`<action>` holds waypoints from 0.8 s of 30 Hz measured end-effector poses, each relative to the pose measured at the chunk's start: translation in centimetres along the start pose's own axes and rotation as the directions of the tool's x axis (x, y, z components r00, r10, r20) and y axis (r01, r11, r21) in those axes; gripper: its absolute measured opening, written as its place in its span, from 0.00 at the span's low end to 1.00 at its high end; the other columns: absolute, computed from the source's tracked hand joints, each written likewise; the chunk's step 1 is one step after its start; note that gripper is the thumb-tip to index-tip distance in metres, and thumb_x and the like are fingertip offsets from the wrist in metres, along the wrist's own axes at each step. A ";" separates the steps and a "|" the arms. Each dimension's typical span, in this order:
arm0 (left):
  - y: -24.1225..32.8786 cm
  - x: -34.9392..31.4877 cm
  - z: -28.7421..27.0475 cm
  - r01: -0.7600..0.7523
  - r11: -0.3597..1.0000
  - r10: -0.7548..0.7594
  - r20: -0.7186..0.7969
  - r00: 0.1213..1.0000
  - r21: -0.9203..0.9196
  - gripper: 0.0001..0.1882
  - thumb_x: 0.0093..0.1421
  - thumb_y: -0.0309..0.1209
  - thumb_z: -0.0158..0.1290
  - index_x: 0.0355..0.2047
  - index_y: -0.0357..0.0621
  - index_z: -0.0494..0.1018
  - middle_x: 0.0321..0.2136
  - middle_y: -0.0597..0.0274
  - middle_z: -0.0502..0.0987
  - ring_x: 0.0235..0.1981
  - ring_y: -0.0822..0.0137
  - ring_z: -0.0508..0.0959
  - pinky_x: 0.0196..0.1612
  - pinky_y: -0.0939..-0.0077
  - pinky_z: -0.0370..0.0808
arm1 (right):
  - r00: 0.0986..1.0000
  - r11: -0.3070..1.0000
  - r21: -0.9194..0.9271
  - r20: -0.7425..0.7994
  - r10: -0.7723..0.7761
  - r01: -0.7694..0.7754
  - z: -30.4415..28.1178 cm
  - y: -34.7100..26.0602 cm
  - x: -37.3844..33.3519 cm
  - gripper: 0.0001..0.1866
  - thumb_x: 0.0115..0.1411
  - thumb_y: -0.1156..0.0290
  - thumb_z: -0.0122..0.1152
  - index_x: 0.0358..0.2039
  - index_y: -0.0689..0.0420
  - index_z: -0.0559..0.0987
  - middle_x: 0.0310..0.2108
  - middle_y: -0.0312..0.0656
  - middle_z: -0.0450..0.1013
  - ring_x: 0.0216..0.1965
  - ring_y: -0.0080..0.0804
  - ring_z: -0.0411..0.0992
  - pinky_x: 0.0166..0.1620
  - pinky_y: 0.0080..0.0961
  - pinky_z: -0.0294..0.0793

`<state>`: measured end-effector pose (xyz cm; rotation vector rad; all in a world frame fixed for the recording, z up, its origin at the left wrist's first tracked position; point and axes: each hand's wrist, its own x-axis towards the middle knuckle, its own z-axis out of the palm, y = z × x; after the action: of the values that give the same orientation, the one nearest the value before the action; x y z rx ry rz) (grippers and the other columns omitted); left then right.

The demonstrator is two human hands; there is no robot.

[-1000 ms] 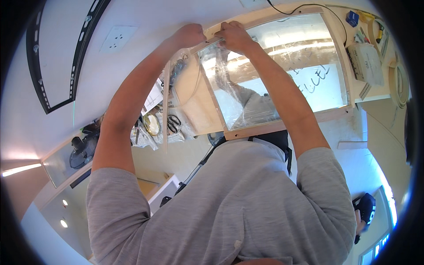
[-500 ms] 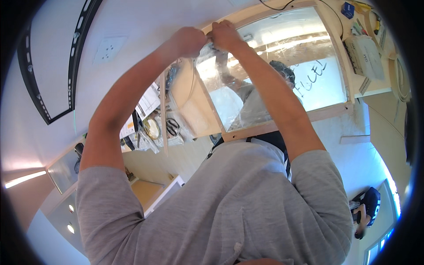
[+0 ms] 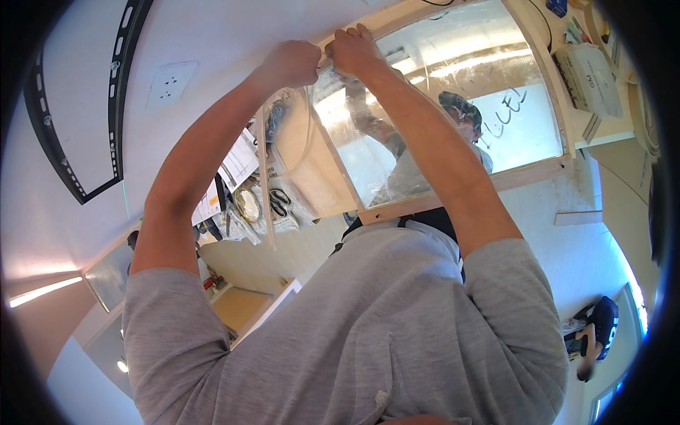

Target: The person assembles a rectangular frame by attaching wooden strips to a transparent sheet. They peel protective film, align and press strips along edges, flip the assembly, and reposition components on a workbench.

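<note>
A mirror [image 3: 510, 134] in a wooden frame [image 3: 467, 194] lies in front of me, with dark handwriting on its surface and what looks like clear film over part of it. Both arms stretch out to the frame's far left corner. My left hand [image 3: 292, 64] is closed in a fist just left of that corner. Beside it, my right hand [image 3: 354, 51] has its fingers curled down over the corner. Whatever the fingers pinch is too small or hidden to name.
Left of the frame, scissors [image 3: 280, 202], a tape roll [image 3: 246, 204], papers and plastic bags lie by a thin wooden strip [image 3: 265, 170]. A long box [image 3: 586, 79] stands at right. A black metal bracket [image 3: 117, 106] and a socket plate [image 3: 171, 83] are on the wall. A person [image 3: 602, 329] is far right.
Both hands stay at the frame's far left corner, with the left fist shifted slightly left. The whole view has tilted a little.
</note>
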<state>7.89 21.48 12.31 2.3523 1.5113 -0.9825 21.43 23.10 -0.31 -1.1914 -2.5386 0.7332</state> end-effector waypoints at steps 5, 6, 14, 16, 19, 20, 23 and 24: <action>-0.2 -0.3 0.0 0.032 0.984 -0.042 -0.053 0.998 -0.173 0.12 0.53 0.35 0.60 0.33 0.38 0.80 0.32 0.46 0.82 0.38 0.48 0.83 0.45 0.54 0.78 | 0.999 0.998 -0.042 -0.006 0.040 -0.041 -0.6 -0.4 -0.3 0.13 0.62 0.66 0.55 0.41 0.45 0.87 0.48 0.40 0.76 0.58 0.40 0.70 0.72 0.54 0.46; -0.3 -1.0 0.5 0.066 0.945 -0.102 -0.097 0.990 -0.322 0.13 0.54 0.35 0.60 0.33 0.38 0.80 0.32 0.46 0.82 0.38 0.48 0.83 0.45 0.54 0.78 | 0.999 0.997 -0.052 0.005 0.053 -0.052 -0.8 -0.5 -0.1 0.14 0.63 0.67 0.55 0.43 0.41 0.87 0.49 0.39 0.75 0.59 0.40 0.69 0.72 0.53 0.46; -1.8 0.8 0.8 0.536 0.274 -0.347 0.437 0.829 -0.798 0.10 0.51 0.33 0.61 0.27 0.39 0.78 0.25 0.48 0.81 0.15 0.63 0.74 0.17 0.68 0.68 | 0.995 0.997 -0.026 0.062 0.074 -0.073 -0.4 -0.3 0.2 0.17 0.62 0.69 0.56 0.46 0.33 0.86 0.50 0.39 0.74 0.60 0.39 0.68 0.73 0.52 0.44; -1.0 1.4 0.7 0.220 0.873 -0.178 0.134 0.975 -0.435 0.10 0.50 0.32 0.61 0.29 0.37 0.79 0.26 0.46 0.81 0.21 0.55 0.78 0.24 0.61 0.73 | 0.997 0.998 -0.027 0.052 0.066 -0.064 -0.3 -0.1 0.2 0.17 0.62 0.69 0.57 0.47 0.33 0.86 0.50 0.39 0.74 0.60 0.39 0.68 0.74 0.52 0.44; -0.6 1.0 0.5 -0.106 0.994 0.103 0.111 0.988 0.015 0.13 0.49 0.31 0.62 0.33 0.36 0.79 0.30 0.43 0.82 0.30 0.45 0.81 0.34 0.53 0.77 | 0.997 0.997 -0.057 0.054 0.051 -0.048 -0.4 -0.1 0.0 0.17 0.61 0.68 0.58 0.47 0.33 0.86 0.50 0.39 0.74 0.60 0.39 0.68 0.74 0.52 0.44; -0.8 0.7 0.3 -0.169 0.980 0.155 0.128 0.980 0.105 0.15 0.48 0.31 0.62 0.35 0.36 0.80 0.31 0.42 0.82 0.33 0.43 0.82 0.38 0.51 0.78 | 0.998 0.996 -0.073 0.049 0.047 -0.043 -0.5 -0.2 0.0 0.17 0.61 0.68 0.59 0.47 0.34 0.86 0.49 0.38 0.74 0.60 0.39 0.68 0.74 0.52 0.44; -1.1 -0.6 0.5 -0.245 0.962 0.234 -0.097 0.967 -0.117 0.16 0.51 0.31 0.62 0.39 0.35 0.79 0.28 0.46 0.81 0.24 0.50 0.80 0.30 0.57 0.77 | 0.995 0.996 -0.059 0.075 0.069 -0.064 -1.0 -0.4 0.2 0.17 0.60 0.69 0.59 0.46 0.33 0.86 0.49 0.38 0.74 0.60 0.39 0.68 0.73 0.53 0.44; -1.2 -0.6 0.5 -0.164 0.923 0.130 -0.118 0.984 -0.347 0.17 0.52 0.31 0.62 0.41 0.35 0.79 0.28 0.47 0.81 0.22 0.53 0.78 0.28 0.59 0.76 | 0.996 0.997 -0.044 0.066 0.063 -0.060 -1.2 -0.3 0.2 0.15 0.61 0.67 0.58 0.46 0.37 0.86 0.50 0.39 0.74 0.60 0.39 0.68 0.73 0.53 0.45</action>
<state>6.47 21.39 12.56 2.2319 1.3804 -0.5181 21.59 23.50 0.83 -1.2844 -2.5940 0.7501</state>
